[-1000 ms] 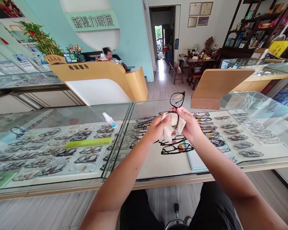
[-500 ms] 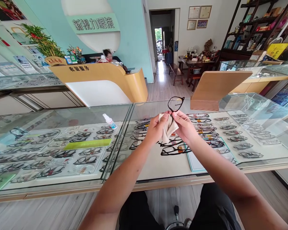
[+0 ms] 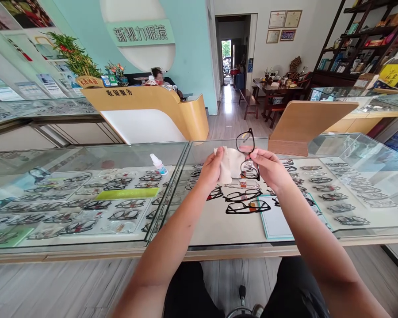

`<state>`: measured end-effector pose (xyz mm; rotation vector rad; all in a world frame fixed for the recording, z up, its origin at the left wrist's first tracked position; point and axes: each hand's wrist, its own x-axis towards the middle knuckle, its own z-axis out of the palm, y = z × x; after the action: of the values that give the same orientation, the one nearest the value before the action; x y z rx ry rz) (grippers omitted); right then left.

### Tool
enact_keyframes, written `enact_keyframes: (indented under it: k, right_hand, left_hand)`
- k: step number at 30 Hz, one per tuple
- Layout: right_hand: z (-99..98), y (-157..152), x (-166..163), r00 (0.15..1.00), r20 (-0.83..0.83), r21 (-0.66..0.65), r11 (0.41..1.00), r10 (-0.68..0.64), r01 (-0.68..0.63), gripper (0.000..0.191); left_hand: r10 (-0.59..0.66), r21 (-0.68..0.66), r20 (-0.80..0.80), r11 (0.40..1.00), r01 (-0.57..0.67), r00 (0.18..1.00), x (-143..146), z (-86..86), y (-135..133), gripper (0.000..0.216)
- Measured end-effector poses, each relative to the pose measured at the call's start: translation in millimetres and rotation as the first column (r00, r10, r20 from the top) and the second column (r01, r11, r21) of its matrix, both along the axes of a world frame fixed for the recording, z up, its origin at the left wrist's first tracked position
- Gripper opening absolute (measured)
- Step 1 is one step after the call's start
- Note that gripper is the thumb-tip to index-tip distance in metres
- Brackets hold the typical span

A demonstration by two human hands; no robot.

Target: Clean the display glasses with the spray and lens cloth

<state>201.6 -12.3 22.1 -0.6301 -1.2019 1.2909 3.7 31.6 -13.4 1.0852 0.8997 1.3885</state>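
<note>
My right hand [image 3: 270,170] pinches a pair of black-rimmed eyeglasses [image 3: 245,141] near the bridge, with one lens above the other. A cream cleaning cloth [image 3: 226,168] hangs from my left hand [image 3: 212,167], its fingers closed on the fabric. The cloth is just left of the glasses; part of it spreads behind them, and I cannot tell whether it touches the lenses. Both hands are above the glass display case [image 3: 199,234]. Below them, several black-framed glasses [image 3: 247,206] lie in rows inside the case.
A white spray bottle [image 3: 158,164] stands on the glass top to the left. A wooden stand [image 3: 310,126] rises at the back right. Beyond is a wooden counter [image 3: 194,117] with a person [image 3: 157,77] behind it. A white teal-edged sheet [image 3: 278,221] lies in the case.
My hands have moved apart. The cloth has come off the lower lens, and the glasses have turned so both lenses show. The camera view has shifted slightly left.
</note>
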Motion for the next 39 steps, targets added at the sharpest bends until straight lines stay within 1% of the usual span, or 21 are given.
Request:
enact_keyframes:
  k: [2, 6, 9, 12, 15, 20, 22, 24, 27, 29, 34, 39]
  right_hand:
    - [-3.5, 0.5, -1.4, 0.998, 0.059, -0.002, 1.0, 0.03, -0.03, 0.02]
    - [-12.1, 1.7, -8.8, 0.993, 0.1, -0.037, 0.997, 0.066, -0.062, 0.019]
    - [-13.9, 0.4, -13.8, 0.993, 0.088, -0.079, 0.995, 0.072, -0.065, 0.021]
    - [-13.8, -1.6, -17.1, 0.994, 0.048, -0.131, 0.987, 0.101, -0.094, 0.023]
    - [-14.5, -2.5, -18.6, 0.99, 0.048, -0.139, 0.982, 0.136, -0.128, 0.023]
    - [-14.4, -2.1, -18.5, 0.992, 0.061, -0.144, 0.985, 0.107, -0.097, 0.021]
    - [-13.4, -2.0, -18.4, 0.992, 0.063, -0.157, 0.983, 0.111, -0.1, 0.02]
    - [-12.4, -1.8, -18.3, 0.991, 0.06, -0.162, 0.981, 0.117, -0.106, 0.02]
    - [-11.7, -1.3, -18.3, 0.993, 0.053, -0.165, 0.982, 0.106, -0.096, 0.019]
    - [-12.0, -0.6, -18.1, 0.995, 0.051, -0.157, 0.984, 0.089, -0.08, 0.018]
    - [-15.2, 1.6, -17.4, 0.993, 0.076, -0.119, 0.99, 0.091, -0.082, 0.017]
    - [-17.1, 1.0, -17.7, 0.991, 0.08, -0.1, 0.99, 0.104, -0.096, 0.017]
  left_hand:
    - [0.009, 0.006, 0.015, 1.0, -0.009, 1.0, -0.9, 3.0, 0.2, 0.065]
    - [-0.017, 0.048, 0.018, 0.999, 0.017, 1.0, -0.1, 8.7, -4.4, 0.061]
    - [-0.014, 0.071, 0.024, 0.997, 0.012, 1.0, 1.3, 13.4, -8.3, 0.06]
    - [0.025, 0.087, 0.007, 0.996, -0.025, 1.0, 1.3, 16.8, -9.6, 0.061]
    - [0.036, 0.099, -0.017, 0.994, -0.034, 0.999, 0.0, 18.1, -9.4, 0.064]
    - [0.043, 0.155, -0.059, 0.987, -0.034, 0.997, -3.8, 18.9, -10.7, 0.061]
    - [0.014, 0.164, -0.086, 0.986, 0.001, 0.996, -5.5, 19.9, -11.9, 0.058]
    - [-0.055, 0.153, -0.082, 0.986, 0.067, 0.995, -7.0, 21.3, -12.6, 0.054]
    - [-0.152, 0.129, -0.032, 0.979, 0.155, 0.988, -8.1, 23.0, -11.8, 0.049]
    - [-0.189, 0.113, 0.002, 0.976, 0.188, 0.982, -8.1, 23.6, -10.6, 0.048]
    - [-0.224, 0.127, 0.051, 0.968, 0.217, 0.973, -7.7, 25.0, -9.4, 0.046]
    - [-0.246, 0.155, 0.012, 0.958, 0.242, 0.969, -10.6, 24.6, -9.6, 0.045]
